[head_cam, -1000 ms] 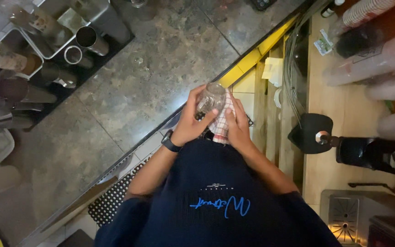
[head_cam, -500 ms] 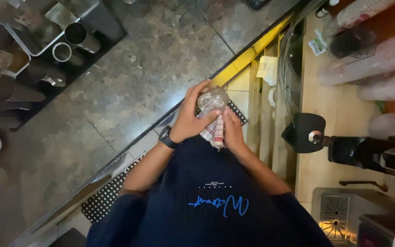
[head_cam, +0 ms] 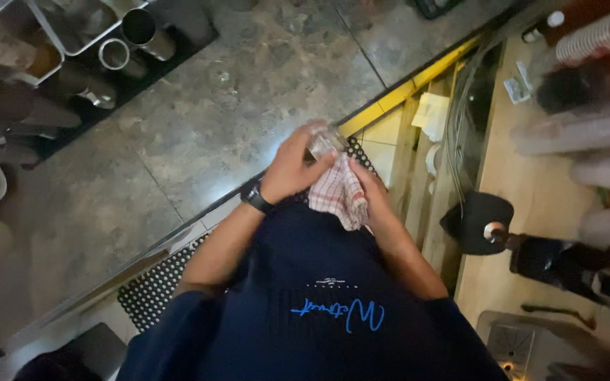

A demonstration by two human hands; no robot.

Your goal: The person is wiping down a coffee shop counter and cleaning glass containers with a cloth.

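Glass and cloth held at the counter's edge.

The right hand (head_cam: 379, 201) clutches a checked cloth (head_cam: 340, 197) just under the clear glass (head_cam: 325, 141), which the left hand (head_cam: 292, 166) grips around its side; beyond lies the stone counter (head_cam: 248, 92), then metal cups (head_cam: 139, 32).

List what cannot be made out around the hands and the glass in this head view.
- Clear glass: blurred; the left hand covers its lower part.
- Right hand: mostly hidden under the checked cloth.
- Inside of the glass: too small and blurred to judge.
- Stacked cups, top right: blurred and cut by the frame edge.
- Metal containers, top left: contents too dim.
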